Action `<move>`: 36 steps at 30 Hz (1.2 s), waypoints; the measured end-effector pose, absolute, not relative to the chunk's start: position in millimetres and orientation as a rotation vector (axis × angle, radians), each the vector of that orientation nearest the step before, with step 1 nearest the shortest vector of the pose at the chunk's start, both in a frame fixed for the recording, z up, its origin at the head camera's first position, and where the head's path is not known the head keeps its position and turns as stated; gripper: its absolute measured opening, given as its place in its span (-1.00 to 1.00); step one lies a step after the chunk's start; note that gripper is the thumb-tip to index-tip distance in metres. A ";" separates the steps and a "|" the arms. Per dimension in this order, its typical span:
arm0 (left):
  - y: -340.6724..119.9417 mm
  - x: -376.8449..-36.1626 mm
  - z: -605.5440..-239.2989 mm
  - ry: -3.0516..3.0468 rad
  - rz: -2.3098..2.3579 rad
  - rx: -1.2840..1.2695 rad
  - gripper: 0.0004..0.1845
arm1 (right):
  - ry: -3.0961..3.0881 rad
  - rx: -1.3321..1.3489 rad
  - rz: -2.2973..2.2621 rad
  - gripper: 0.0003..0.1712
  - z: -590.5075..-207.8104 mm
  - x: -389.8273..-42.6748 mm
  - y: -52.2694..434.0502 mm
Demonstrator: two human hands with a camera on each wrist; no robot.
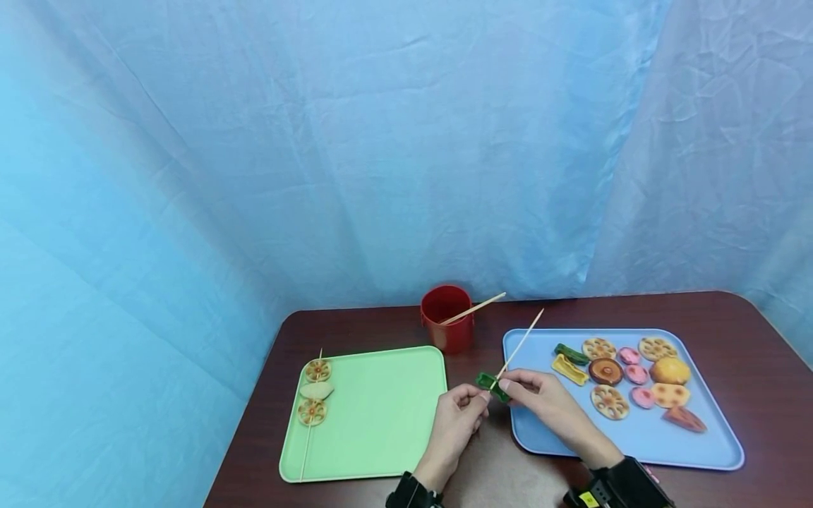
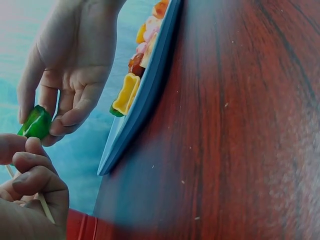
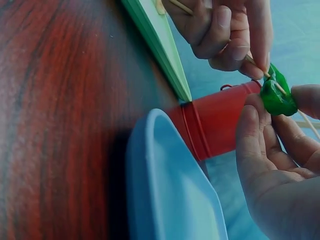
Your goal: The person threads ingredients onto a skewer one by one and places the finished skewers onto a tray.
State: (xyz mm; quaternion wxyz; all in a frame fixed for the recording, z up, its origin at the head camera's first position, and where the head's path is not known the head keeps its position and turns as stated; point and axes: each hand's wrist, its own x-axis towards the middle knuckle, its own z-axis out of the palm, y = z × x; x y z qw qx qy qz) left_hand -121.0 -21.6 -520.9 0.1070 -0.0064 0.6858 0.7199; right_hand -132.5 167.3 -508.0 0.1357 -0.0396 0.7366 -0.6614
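Observation:
My right hand [image 1: 510, 389] pinches a green pepper piece [image 1: 490, 382] between thumb and fingers, just off the blue tray's [image 1: 635, 451] left edge. A thin wooden skewer [image 1: 524, 340] runs through the green piece and slants up to the right. My left hand [image 1: 479, 399] pinches the skewer's lower end right beside the piece. In the left wrist view the green piece [image 2: 35, 123] sits at my right fingertips [image 2: 70, 117]. The right wrist view shows the green piece [image 3: 277, 96] on the skewer [image 3: 255, 64], with both hands touching it.
A red cup [image 1: 447, 321] at the back holds another skewer [image 1: 475, 308]. The green tray [image 1: 381, 416] on the left carries a loaded skewer [image 1: 314, 392] with lotus slices. Several toy food pieces [image 1: 625, 381] lie on the blue tray. Blue cloth hangs behind the dark wooden table [image 1: 749, 353].

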 end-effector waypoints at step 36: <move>-38.9 -122.6 -529.4 1.951 2.136 -0.010 -0.75 | 3.395 -0.222 -0.859 -0.87 -515.5 -149.3 246.7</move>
